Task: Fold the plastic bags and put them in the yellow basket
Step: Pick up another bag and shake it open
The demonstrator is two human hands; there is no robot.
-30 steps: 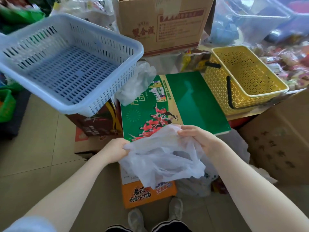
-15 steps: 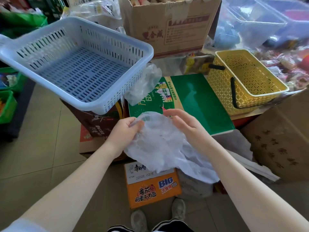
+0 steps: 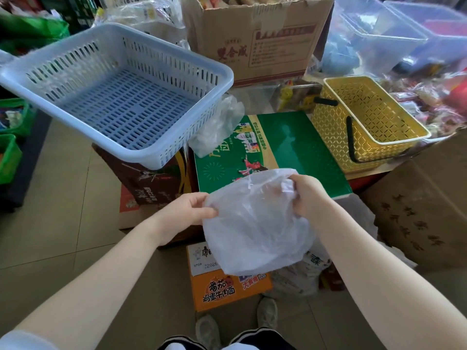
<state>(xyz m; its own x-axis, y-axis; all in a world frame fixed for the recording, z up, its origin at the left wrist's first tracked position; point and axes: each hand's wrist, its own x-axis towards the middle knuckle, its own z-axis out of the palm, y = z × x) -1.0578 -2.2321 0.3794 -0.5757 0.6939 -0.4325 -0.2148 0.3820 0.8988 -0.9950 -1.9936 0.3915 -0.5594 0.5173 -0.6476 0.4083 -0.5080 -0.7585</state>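
Observation:
I hold a thin white plastic bag [image 3: 255,223] in the air over the near edge of a green box [image 3: 298,152]. My left hand [image 3: 187,210] pinches its left edge. My right hand [image 3: 307,195] grips its bunched upper right corner. The bag hangs loose and crumpled below both hands. The yellow basket [image 3: 336,137] with black handles stands tilted at the right, beyond the green box, with nothing visible inside. Another crumpled clear plastic bag [image 3: 217,125] lies between the blue basket and the green box.
A large pale blue basket [image 3: 161,157] sits on a brown carton at the left. A cardboard box [image 3: 260,39] stands behind. An orange carton [image 3: 222,291] and more bags lie on the tiled floor by my feet. A brown carton [image 3: 424,210] is at the right.
The hands have shifted along the bag: the left one now pinches the left edge lower, the right one has bunched the top right corner. The bag hangs more gathered.

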